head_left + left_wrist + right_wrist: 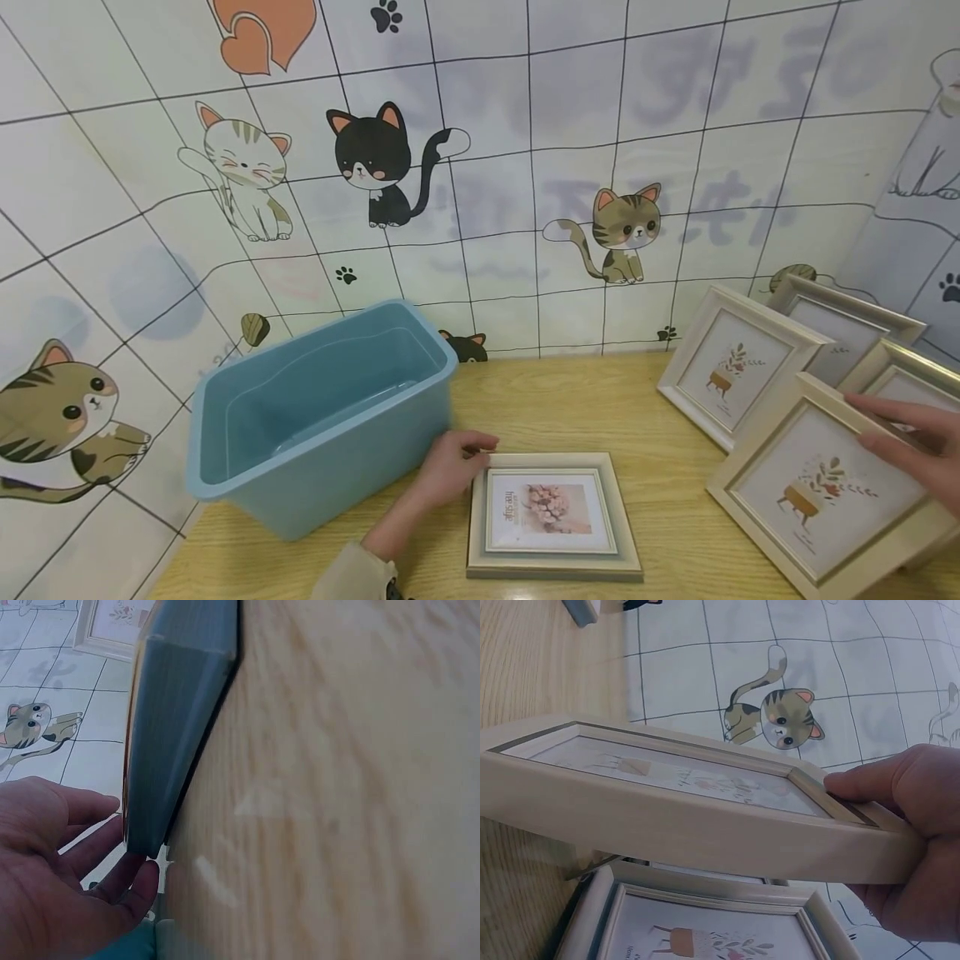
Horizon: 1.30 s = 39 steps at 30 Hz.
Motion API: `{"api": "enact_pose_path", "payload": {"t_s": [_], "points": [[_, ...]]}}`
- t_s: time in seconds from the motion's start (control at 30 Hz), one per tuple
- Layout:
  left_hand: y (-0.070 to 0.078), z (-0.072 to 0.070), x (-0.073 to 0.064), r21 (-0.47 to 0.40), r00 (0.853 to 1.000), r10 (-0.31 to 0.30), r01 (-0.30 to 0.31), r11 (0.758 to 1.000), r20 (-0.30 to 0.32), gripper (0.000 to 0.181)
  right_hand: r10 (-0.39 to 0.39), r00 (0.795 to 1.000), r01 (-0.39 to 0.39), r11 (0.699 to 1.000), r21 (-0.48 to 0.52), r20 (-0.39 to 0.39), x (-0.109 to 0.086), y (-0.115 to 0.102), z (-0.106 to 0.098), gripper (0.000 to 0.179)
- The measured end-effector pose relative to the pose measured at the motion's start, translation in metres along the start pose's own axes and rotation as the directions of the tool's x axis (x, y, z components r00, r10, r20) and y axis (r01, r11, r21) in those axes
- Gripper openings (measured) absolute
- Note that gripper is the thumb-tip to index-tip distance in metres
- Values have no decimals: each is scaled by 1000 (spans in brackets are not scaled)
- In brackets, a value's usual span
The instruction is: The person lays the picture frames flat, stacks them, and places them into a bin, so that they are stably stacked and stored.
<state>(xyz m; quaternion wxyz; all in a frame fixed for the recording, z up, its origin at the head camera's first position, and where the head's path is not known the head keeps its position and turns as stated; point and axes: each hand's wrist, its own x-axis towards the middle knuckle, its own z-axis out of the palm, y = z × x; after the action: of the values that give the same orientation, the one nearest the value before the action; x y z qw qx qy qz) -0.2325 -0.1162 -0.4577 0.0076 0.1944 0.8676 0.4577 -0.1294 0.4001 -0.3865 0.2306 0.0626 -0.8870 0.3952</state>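
Note:
In the head view, a cream picture frame [555, 562] with a pink-flower print lies flat on the table. My left hand [450, 467] touches its far left corner with loosely bent fingers [139, 889]; no firm grip shows. On the right, my right hand [918, 446] holds a tilted cream picture frame [806, 492] with a potted-plant print. Its thumb [862, 784] presses the front border while the other fingers go behind, partly hidden. Another potted-plant picture frame [712, 896] stands just behind the held one.
A blue plastic tub [352, 458] stands left of the lying frame. More standing frames, a cream one [686, 387], a beige one [847, 302] and a gold-edged one [918, 358], cluster at the right. Behind the wooden table [525, 400] rises a cat-patterned wall covering [495, 250].

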Motion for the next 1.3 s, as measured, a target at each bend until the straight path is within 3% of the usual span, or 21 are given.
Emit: {"api": "enact_pose_path", "payload": {"t_s": [0.17,0.37,0.6,0.97,1.1,1.2,1.3], "points": [[7,-2,-2,-1,999,9,-9,1000,-42,29,66,997,-64,996,61,-32,-1,2,-4,70],[21,-3,-5,-31,993,81,-84,996,-85,30,71,997,-72,997,-18,-44,-1,-4,-4,64],[46,-2,-6,-106,979,203,-204,973,-24,34,68,998,-68,993,96,3,7,-24,3,58],[77,-4,1,-247,973,229,-217,944,18,38,148,981,-174,958,227,128,13,-59,24,48],[89,-5,5,-328,967,255,-238,914,8,41,106,980,-156,933,324,166,21,-68,40,43],[98,-3,10,-399,955,298,-268,877,12,45,45,978,-141,864,484,206,28,-73,56,42],[107,0,16,-459,932,361,-306,834,35,49,-25,972,-134,763,632,235,32,-76,72,43]]}}
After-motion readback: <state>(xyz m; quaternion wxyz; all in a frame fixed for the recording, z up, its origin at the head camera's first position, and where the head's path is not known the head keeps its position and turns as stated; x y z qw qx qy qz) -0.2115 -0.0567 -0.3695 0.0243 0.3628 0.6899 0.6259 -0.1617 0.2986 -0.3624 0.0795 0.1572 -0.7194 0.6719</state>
